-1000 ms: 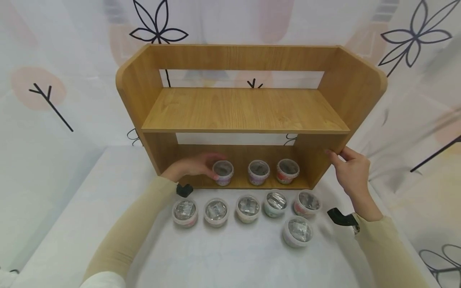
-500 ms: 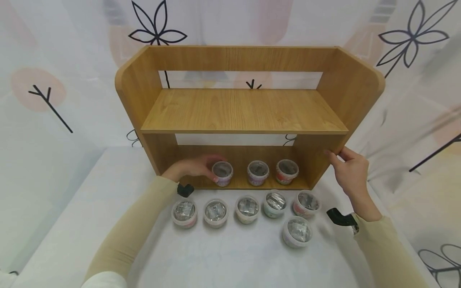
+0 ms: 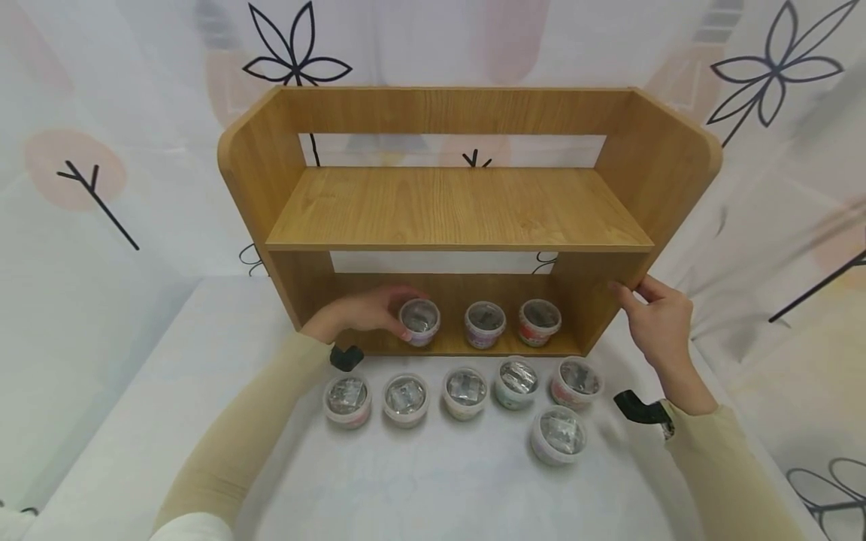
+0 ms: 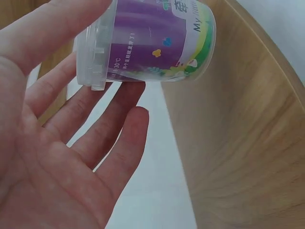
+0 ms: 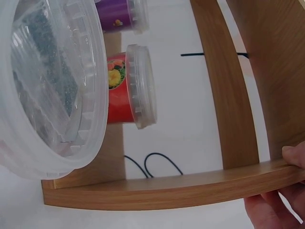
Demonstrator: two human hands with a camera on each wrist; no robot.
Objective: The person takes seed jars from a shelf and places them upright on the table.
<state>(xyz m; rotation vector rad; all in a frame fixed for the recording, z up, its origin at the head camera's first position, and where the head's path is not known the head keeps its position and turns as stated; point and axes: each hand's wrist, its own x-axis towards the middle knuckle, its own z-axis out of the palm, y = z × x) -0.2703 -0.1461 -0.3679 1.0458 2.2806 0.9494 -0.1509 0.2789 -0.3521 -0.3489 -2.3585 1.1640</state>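
Observation:
My left hand (image 3: pixel 368 309) holds a small plastic tub (image 3: pixel 421 334) with a clear lid between thumb and fingers, in the lower compartment of a wooden shelf (image 3: pixel 467 207). In the left wrist view the tub's purple label (image 4: pixel 147 43) with printed writing shows, and the other fingers of the hand (image 4: pixel 71 138) spread below it. At the right side panel (image 3: pixel 666 173), my right hand (image 3: pixel 659 327) grips the front edge, thumb inside and fingers outside. To the right of the held tub stand another purple tub (image 3: pixel 484 334) and a red tub (image 3: pixel 537 334).
Several lidded tubs form a row on the white table before the shelf, from a leftmost tub (image 3: pixel 347 402) to a red-tinted tub (image 3: pixel 575 383). One more tub (image 3: pixel 558 436) sits nearer the front. A patterned cloth (image 3: pixel 135 90) hangs behind.
The tub in my left hand has risen very slightly and its lid catches more light. My right hand stays on the side panel; the other tubs have not moved.

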